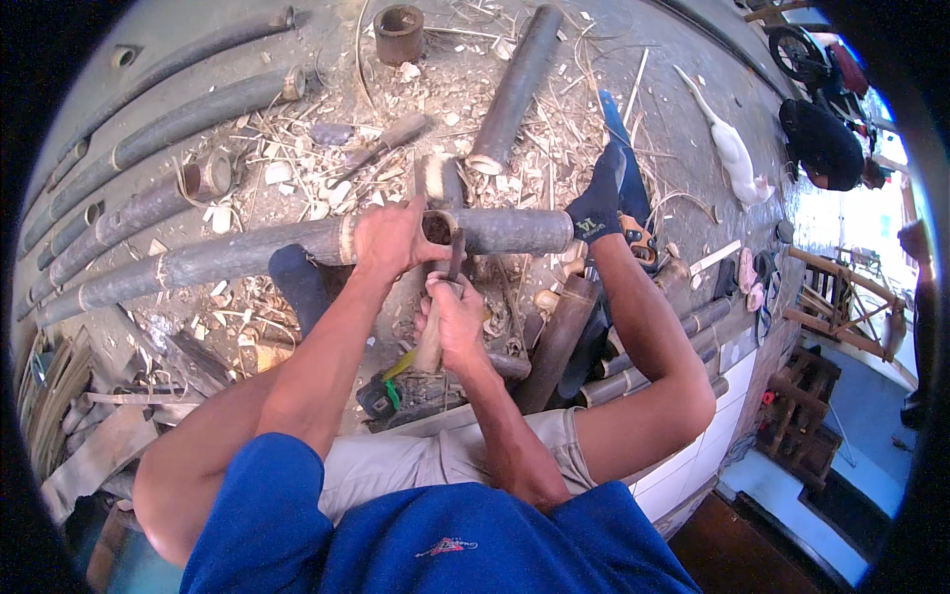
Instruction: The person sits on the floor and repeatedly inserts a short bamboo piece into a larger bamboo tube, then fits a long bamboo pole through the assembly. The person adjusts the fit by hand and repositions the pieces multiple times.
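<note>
A long grey bamboo pole (237, 255) lies across in front of me, with a notch (436, 227) cut into it that opens its hollow inside. My left hand (388, 238) grips the pole just left of the notch, its thumb reaching toward the opening. In my right hand (455, 315) is a knife, closed round the pale wooden handle (427, 348). Its dark narrow blade (457, 249) points away from me, against the notch's right side. The blade tip is hard to make out. My right foot in a dark sock (597, 203) rests by the pole's right end.
Shavings (297, 168) litter the floor. Another wooden-handled knife (404, 131), a bamboo ring (400, 38) and a bamboo length (520, 84) lie beyond the pole. More poles (198, 111) lie left. A saw's orange-black handle (641, 244) and a white cat (732, 153) are at right.
</note>
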{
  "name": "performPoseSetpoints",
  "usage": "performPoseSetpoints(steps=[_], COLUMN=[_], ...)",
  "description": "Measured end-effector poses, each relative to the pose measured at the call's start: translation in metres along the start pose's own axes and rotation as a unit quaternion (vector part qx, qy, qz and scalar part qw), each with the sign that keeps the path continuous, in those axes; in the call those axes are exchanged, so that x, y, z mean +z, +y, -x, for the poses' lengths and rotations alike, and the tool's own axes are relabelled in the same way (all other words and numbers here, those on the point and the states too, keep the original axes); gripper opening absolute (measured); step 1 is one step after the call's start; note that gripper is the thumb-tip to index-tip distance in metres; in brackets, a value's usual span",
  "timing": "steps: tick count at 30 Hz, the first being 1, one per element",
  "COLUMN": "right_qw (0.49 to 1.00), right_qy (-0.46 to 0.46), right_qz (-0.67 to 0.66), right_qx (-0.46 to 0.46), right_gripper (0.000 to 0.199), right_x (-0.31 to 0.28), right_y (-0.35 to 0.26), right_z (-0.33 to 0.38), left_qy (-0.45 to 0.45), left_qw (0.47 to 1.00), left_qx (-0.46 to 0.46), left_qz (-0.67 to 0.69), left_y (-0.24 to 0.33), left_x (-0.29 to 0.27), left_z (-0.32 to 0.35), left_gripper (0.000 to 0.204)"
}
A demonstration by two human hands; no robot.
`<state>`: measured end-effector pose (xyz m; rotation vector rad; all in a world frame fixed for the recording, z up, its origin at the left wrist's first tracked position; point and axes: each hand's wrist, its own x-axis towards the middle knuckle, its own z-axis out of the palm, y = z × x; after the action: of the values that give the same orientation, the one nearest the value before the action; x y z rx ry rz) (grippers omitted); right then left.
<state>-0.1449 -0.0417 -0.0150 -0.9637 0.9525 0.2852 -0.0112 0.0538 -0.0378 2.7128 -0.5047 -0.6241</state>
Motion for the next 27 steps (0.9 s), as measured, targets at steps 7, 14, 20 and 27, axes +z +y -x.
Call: performPoseSetpoints(steps=[7,14,20,27], right_qw=[0.982,0.927,0.864,0.713], right_qy=[-0.041,-0.118,-0.179,-0.267], right_qz=[0.183,0.354,0.464,0.645], right_qx=[0.017,0.024,0.081,0.06], right_gripper=[0.023,0.021,0.021,0.036], right_x=[-0.025,-0.037,-0.044,-0.016], right_y=[-0.041,-0.096,-0.134,-0.179], right_z=[-0.009,-0.022,-0.052,-0.09], left_qy=[0.09,0.15,0.127,0.07], left_qw=[0.995,0.987,0.989,0.996], left_qx=[-0.022,-0.02,-0.048,-0.01], left_qz=[0.041,0.051,0.063,0.049], left_y=[0.007,0.008,0.01,0.006], left_x=[0.013,0.02,0.02,0.007], left_z=[0.001,-0.003,-0.005,0.0], left_gripper=[0.091,0.088,0.082,0.083])
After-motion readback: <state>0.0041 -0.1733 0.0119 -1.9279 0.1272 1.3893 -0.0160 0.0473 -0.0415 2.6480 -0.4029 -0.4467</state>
